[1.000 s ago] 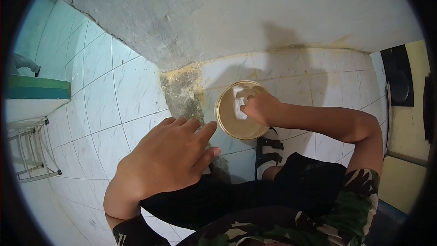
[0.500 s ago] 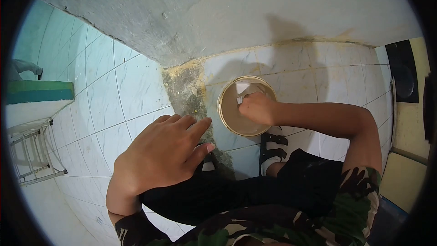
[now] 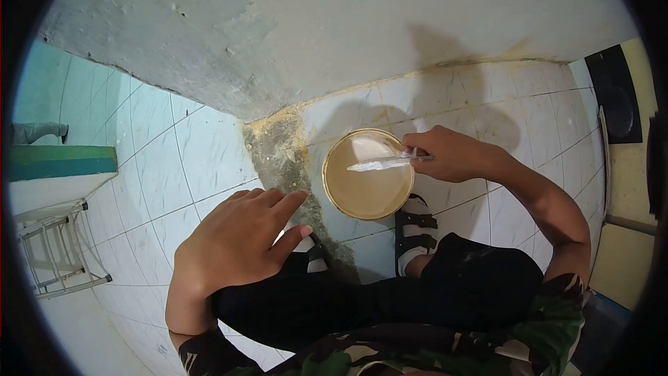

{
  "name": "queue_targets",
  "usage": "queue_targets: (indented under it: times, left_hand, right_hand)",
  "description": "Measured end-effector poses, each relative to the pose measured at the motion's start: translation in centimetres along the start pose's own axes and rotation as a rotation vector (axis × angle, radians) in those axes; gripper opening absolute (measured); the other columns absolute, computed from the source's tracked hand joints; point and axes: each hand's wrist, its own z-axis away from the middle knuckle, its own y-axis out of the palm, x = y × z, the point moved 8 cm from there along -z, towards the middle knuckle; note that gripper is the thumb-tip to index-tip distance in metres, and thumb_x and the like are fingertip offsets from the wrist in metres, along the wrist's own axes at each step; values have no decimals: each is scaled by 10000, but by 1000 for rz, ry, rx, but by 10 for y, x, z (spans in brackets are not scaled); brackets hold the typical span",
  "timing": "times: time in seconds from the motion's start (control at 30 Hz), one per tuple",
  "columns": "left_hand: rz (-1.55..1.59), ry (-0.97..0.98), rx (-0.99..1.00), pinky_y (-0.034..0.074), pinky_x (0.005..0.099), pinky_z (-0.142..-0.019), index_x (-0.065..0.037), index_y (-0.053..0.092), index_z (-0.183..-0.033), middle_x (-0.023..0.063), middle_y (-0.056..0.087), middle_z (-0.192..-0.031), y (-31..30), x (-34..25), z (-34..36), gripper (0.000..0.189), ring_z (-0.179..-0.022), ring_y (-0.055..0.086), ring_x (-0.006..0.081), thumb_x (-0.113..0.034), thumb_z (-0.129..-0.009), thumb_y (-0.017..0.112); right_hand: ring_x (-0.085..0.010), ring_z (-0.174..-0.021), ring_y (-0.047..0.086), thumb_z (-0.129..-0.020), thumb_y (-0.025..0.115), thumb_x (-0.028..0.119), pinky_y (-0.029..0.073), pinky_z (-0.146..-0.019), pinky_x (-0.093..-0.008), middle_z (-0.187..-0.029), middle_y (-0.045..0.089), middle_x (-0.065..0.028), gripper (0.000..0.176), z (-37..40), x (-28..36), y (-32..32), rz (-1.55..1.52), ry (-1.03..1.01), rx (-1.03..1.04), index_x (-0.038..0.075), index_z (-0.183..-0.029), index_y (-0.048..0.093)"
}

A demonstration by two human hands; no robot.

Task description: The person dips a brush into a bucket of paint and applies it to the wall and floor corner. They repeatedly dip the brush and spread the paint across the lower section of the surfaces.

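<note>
My right hand point(image 3: 445, 153) is closed on the handle of a putty knife point(image 3: 379, 164), seen nearly edge-on with white paste along its blade. The blade points left across the mouth of a round bucket point(image 3: 326, 190), which stands on the floor between my feet and the wall. More white paste point(image 3: 372, 148) shows on the bucket's inside near the far rim. To the left, my left hand point(image 3: 236, 247) hovers palm down over my knee, fingers stretched and thumb apart, holding nothing.
A grey, patchy wall point(image 3: 334, 35) rises just beyond the bucket. Its corner meets a bare cement strip point(image 3: 278, 157) between floor tiles point(image 3: 209, 157). At left are a metal ladder point(image 3: 62, 251), a green-edged ledge point(image 3: 62, 162) and another person's leg point(image 3: 42, 132). My sandalled foot point(image 3: 417, 230) is beside the bucket.
My right hand has come up out of the bucket to its right rim, bringing the putty knife into sight above the opening. My left hand stays spread, nearly in place.
</note>
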Motion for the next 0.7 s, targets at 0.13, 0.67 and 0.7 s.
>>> queue_targets:
  times: [0.13, 0.67, 0.7]
  left_hand:
    - [-24, -21, -1, 507, 448, -992, -40, 583, -1389, 210, 710, -1125, 0, 0, -6, 456, -1092, 662, 385, -306, -1019, 608]
    - [-13, 24, -14, 504, 465, -944, -14, 582, -1348, 200, 678, -1005, 0, -14, -29, 467, -1028, 650, 391, -368, -1045, 550]
    - [-12, 31, -25, 505, 465, -942, -22, 582, -1349, 198, 678, -1006, 1, -13, -30, 464, -1024, 652, 389, -370, -1044, 553]
  right_hand:
    - [-227, -698, 627, -951, 606, 173, 491, -693, -372, -810, 688, -132, 197, 11, -27, 7, -75, -19, -62, 2, -1047, 591]
    - [-135, -717, 587, -956, 607, 156, 478, -698, -322, -769, 649, -60, 140, 21, -83, 30, -445, -73, -40, 23, -984, 571]
    - [-127, -684, 576, -956, 605, 153, 476, -651, -313, -771, 648, -57, 140, 19, -84, 31, -496, -114, -56, 25, -995, 566]
